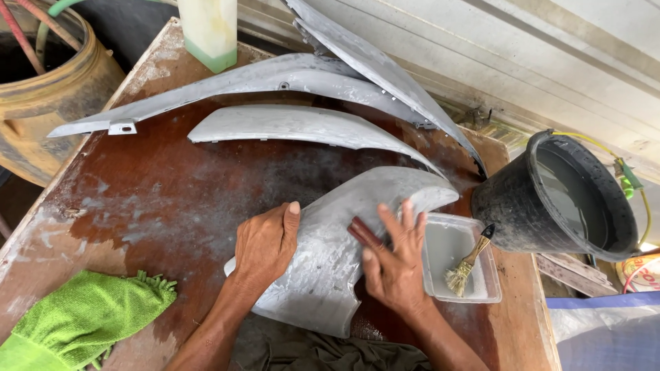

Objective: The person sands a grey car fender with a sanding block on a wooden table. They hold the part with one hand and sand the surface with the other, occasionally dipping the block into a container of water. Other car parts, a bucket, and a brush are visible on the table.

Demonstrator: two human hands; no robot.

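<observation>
A grey, dusty curved body panel (330, 254) lies at the near edge of the wet brown table (172, 192). My left hand (265, 244) lies flat on the panel's left side, pressing it down. My right hand (395, 264) presses a small dark reddish-brown block or folded abrasive sheet (364, 233) against the panel's middle, with the fingers spread over it.
A clear plastic tub (440, 257) with a brush (467, 264) sits right of my hand. A black bucket of water (564, 196) stands at the right edge. Three long grey panels (295, 124) lie farther back. A green cloth (82, 316) lies near left; a yellow drum (48, 89) stands far left.
</observation>
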